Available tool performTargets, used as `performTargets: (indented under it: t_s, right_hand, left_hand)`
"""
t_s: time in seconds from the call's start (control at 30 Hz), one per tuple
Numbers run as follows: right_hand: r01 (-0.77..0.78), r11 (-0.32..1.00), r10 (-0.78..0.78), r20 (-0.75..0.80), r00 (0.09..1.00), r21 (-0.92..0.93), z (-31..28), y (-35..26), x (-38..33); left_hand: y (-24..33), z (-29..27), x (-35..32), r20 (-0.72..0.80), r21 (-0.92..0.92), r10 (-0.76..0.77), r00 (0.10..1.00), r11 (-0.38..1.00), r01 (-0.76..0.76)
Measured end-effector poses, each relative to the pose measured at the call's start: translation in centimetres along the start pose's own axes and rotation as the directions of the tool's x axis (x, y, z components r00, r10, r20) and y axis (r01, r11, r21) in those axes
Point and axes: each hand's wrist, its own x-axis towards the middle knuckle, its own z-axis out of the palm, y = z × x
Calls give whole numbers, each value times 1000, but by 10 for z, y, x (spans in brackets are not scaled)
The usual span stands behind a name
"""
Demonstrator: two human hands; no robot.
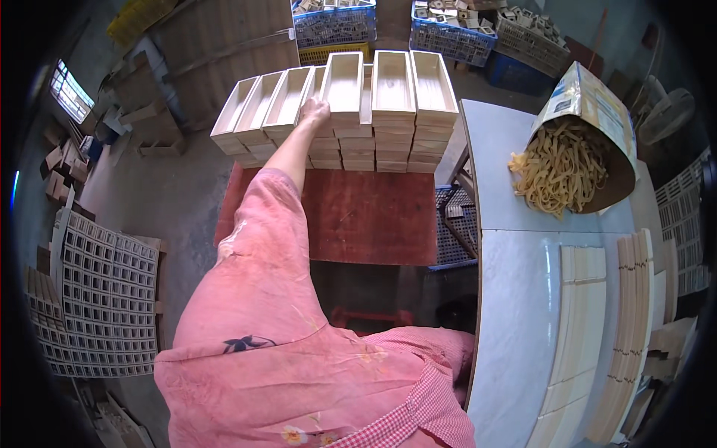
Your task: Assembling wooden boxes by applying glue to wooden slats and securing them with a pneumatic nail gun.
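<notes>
My left arm, in a pink sleeve, reaches forward to rows of stacked open wooden boxes. At the end of it, my left hand (315,110) is closed at the near left corner of a pale, long wooden box (345,84), which sits higher than the boxes beside it. Its fingertips are partly hidden. More open boxes (287,97) stand to the left of the hand, and taller stacks (393,82) rise to the right. They rest on the far part of a red board (366,216). My right hand is out of sight.
On the right, a pale table (515,276) carries a cardboard box (597,104) spilling tan bands (560,168), plus bundles of thin wooden strips (582,299). Blue crates (453,37) of small parts stand at the back. Stacked small frames (108,291) are at the left.
</notes>
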Motion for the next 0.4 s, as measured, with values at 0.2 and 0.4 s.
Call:
performTargets:
  t_s: [0.2, 0.4]
  right_hand:
    - [227, 941, -184, -184, 966, 252, -3, -41, -5]
    - [-24, 982, 11, 70, 998, 189, 34, -4, 23]
  left_hand:
    - [0, 8, 18, 25, 180, 17, 1000, 984, -21]
    - [34, 74, -16, 100, 159, 47, 994, 985, -63]
